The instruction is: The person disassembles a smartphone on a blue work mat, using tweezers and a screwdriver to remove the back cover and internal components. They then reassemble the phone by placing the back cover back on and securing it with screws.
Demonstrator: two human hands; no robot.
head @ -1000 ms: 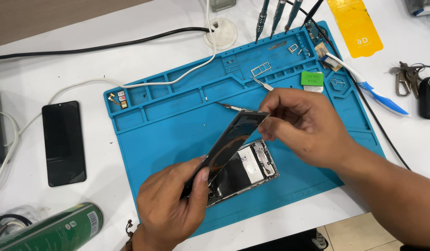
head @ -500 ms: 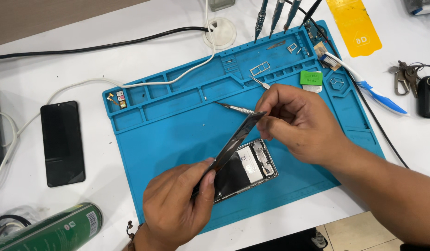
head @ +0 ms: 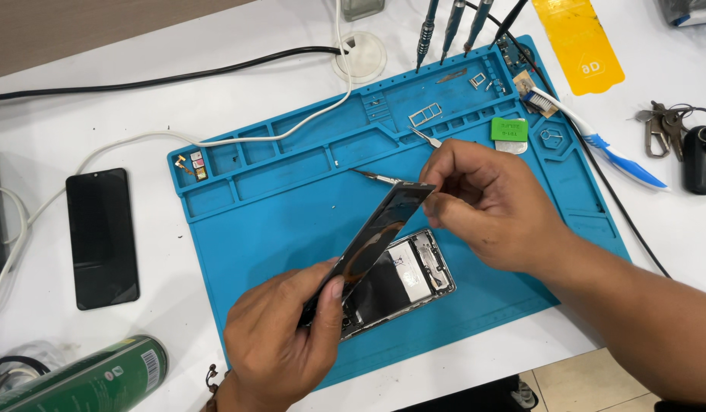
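Here, a black phone [head: 101, 236] is lying on the white table [head: 78, 114]. The left hand [head: 284, 339] is pinching the dark screen panel [head: 372, 240] low down, tilting it above the open phone [head: 402, 278] on the blue mat [head: 292, 206]. The right hand [head: 486, 202] is pinching its top, holding tweezers [head: 377, 178].

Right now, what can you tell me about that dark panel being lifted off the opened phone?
The dark panel is a thin, flat, glossy black rectangle, likely glass or plastic, with a faint brownish ring on its inner face. It is tilted up on edge above the opened phone, which lies on the blue mat. The left hand pinches its lower end; the right hand grips its upper end.
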